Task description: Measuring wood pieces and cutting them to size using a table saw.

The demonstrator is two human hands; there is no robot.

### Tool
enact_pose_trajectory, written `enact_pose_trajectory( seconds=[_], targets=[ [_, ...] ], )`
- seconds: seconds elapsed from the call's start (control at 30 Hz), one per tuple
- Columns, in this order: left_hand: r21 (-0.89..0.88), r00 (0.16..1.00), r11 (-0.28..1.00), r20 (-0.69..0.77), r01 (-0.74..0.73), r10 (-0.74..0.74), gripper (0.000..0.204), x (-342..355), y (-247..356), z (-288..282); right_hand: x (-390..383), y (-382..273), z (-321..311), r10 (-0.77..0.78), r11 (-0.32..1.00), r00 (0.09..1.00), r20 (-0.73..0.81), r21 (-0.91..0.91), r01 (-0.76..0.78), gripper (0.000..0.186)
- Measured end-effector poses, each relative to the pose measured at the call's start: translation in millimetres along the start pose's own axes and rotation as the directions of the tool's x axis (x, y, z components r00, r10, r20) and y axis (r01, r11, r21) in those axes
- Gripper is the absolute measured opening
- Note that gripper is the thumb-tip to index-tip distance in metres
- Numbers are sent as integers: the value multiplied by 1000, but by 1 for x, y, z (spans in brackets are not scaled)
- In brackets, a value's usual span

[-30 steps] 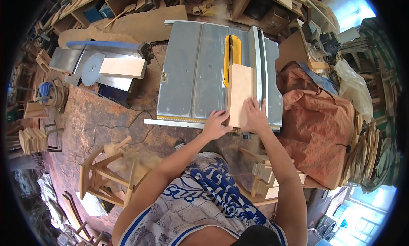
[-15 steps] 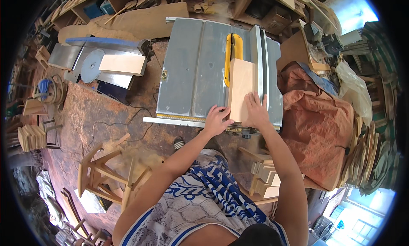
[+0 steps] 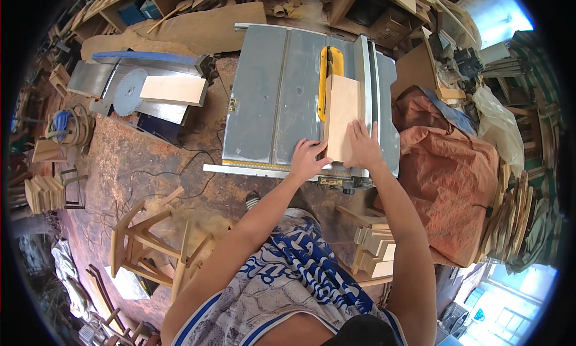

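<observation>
A pale wooden board (image 3: 339,112) lies lengthwise on the grey table saw (image 3: 252,94), between the yellow blade insert (image 3: 326,64) and the metal fence (image 3: 365,70), covering part of the insert. My left hand (image 3: 309,160) rests at the board's near left edge, fingers bent and apart, thumb by the near corner. My right hand (image 3: 364,145) lies over the board's near right part, fingers spread, with one reaching onto the fence.
To the left stand a machine with a loose circular blade (image 3: 128,94) and another board (image 3: 173,89) on it. An orange-brown tarp (image 3: 444,190) covers things at right. Wooden chair frames (image 3: 144,244) stand below left; cluttered shelves (image 3: 366,13) line the back.
The board has slid forward along the fence, up in the picture, and both my hands have moved forward with it.
</observation>
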State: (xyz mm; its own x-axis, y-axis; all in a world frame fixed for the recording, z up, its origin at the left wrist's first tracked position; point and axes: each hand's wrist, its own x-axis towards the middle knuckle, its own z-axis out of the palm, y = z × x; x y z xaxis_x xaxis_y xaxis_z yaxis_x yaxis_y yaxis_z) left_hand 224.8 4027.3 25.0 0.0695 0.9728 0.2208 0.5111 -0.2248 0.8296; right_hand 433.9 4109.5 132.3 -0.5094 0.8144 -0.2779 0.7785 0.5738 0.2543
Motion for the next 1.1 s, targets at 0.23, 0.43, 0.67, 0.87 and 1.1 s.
enact_pose_trajectory(
  seconds=[0.23, 0.43, 0.67, 0.87, 1.1],
  targets=[
    [-39, 991, 997, -115, 68, -72, 49, 9, -6, 6, 18, 6, -6, 19, 999, 1000, -3, 37, -19, 133],
    [54, 984, 998, -179, 14, -4, 39, 12, -3, 9, 30, 14, -10, 42, 996, 999, -8, 80, -41, 132],
    [52, 987, 998, -153, -47, 54, 38, 10, -3, 11, 44, 24, -7, 46, 996, 999, -4, 75, -46, 131],
    [48, 991, 997, -123, -56, 62, 42, 10, -2, 7, 54, 28, -10, 57, 997, 998, 21, 44, -58, 132],
    [70, 994, 996, -90, -53, 59, 45, 10, -4, 6, 67, 35, -14, 52, 998, 999, 16, 33, -53, 130]
  ],
)
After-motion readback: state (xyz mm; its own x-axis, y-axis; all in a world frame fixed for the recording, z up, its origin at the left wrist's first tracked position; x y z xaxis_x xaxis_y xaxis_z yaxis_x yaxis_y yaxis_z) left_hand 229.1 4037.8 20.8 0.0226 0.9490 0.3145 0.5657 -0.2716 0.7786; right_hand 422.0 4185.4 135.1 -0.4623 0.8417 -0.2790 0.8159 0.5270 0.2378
